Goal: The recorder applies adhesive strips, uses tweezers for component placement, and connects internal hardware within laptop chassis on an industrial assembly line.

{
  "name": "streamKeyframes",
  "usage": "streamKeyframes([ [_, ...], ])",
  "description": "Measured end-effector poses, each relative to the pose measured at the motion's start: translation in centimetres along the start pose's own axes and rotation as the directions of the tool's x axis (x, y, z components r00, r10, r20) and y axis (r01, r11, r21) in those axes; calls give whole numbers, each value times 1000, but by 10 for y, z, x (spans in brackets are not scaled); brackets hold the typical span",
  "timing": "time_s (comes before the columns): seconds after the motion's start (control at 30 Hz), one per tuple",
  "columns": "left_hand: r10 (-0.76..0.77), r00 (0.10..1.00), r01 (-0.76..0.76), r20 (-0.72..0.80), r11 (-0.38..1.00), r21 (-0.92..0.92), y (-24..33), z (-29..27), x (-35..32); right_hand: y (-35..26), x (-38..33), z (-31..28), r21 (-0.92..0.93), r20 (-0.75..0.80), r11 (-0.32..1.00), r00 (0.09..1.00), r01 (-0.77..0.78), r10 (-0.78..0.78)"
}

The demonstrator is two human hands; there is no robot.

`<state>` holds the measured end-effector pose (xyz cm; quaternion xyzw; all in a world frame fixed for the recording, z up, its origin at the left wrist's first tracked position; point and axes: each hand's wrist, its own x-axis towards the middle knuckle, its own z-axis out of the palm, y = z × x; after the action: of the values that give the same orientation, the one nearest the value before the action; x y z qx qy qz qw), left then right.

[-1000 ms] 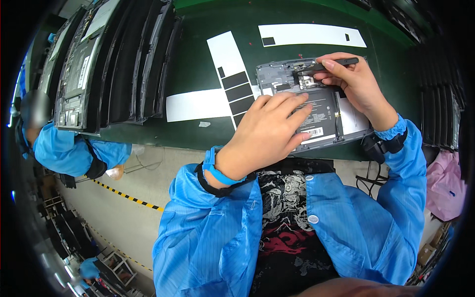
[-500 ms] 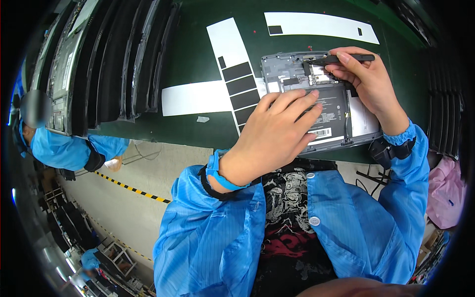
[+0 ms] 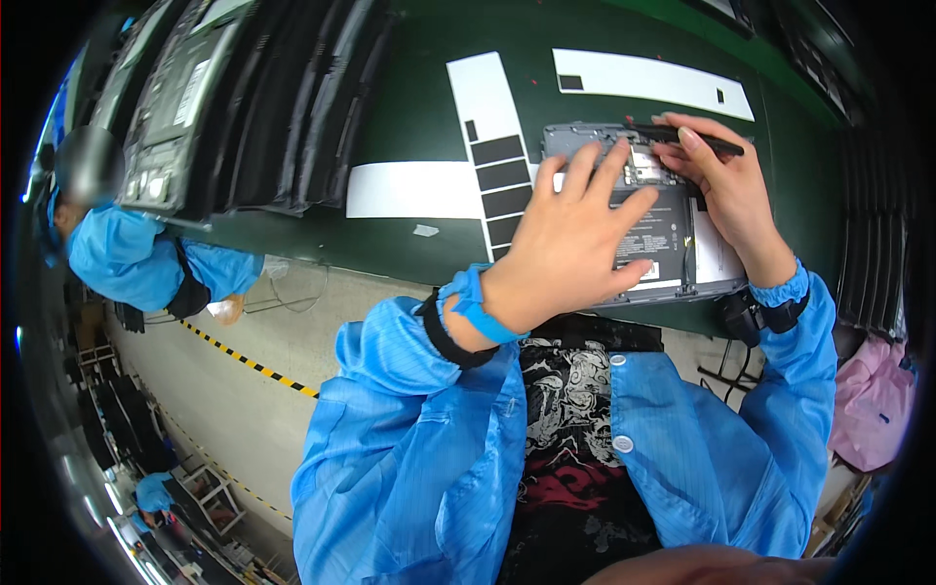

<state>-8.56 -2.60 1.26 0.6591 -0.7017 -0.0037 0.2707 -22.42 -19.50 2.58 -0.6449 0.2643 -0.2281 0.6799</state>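
An opened laptop base (image 3: 696, 275) lies on the green bench before me, its battery (image 3: 655, 231) and circuit board (image 3: 647, 168) exposed. Spread over the base's left part is my left hand (image 3: 570, 234), its fingertips at the upper section by the board. My right hand (image 3: 726, 180) pinches black tweezers (image 3: 720, 143) at the upper right corner, tips pointing left over the board. Whether the tips hold anything is too small to tell. Left of the laptop, a white strip (image 3: 478, 83) carries several black rectangular pads (image 3: 501, 175) and crosses another white strip (image 3: 409, 190).
A third white strip (image 3: 643, 73) with two black pieces lies beyond the laptop. Upright laptop parts (image 3: 185, 107) line the bench's left side; dark slotted racks (image 3: 871, 244) stand at right. A small tape scrap (image 3: 426, 230) is on the bench. A co-worker's blue sleeve (image 3: 112, 249) shows at far left.
My left fingertips have moved up the laptop toward the board. The tweezers now slope down to the right instead of lying nearly level. The whole view has shifted a little.
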Motion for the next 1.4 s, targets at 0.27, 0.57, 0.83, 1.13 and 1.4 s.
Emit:
streamKeyframes([
  [0.27, -99, 954, 38, -285, 976, -214, -36, -38, -14, -23, 1, 26, -196, -24, 980, 999, 25, -30],
  [0.57, -416, 910, 414, 2, 905, -101, -106, -38, -28, -21, 79, 110, -474, 155, 830, 955, 296, -252],
  [0.83, -400, 916, 394, -36, 912, -117, -111, -34, -33, -1, 87, 124, -565, 171, 786, 968, 250, -185],
  [1.13, -438, 899, 434, -24, 896, -100, -108, -37, -27, -17, 78, 96, -109, 85, 964, 968, 244, -235],
  [1.4, -153, 988, 152, 10, 968, -197, -30, -79, 18, -47, -6, -74, -212, -175, 974, 977, 86, -124],
])
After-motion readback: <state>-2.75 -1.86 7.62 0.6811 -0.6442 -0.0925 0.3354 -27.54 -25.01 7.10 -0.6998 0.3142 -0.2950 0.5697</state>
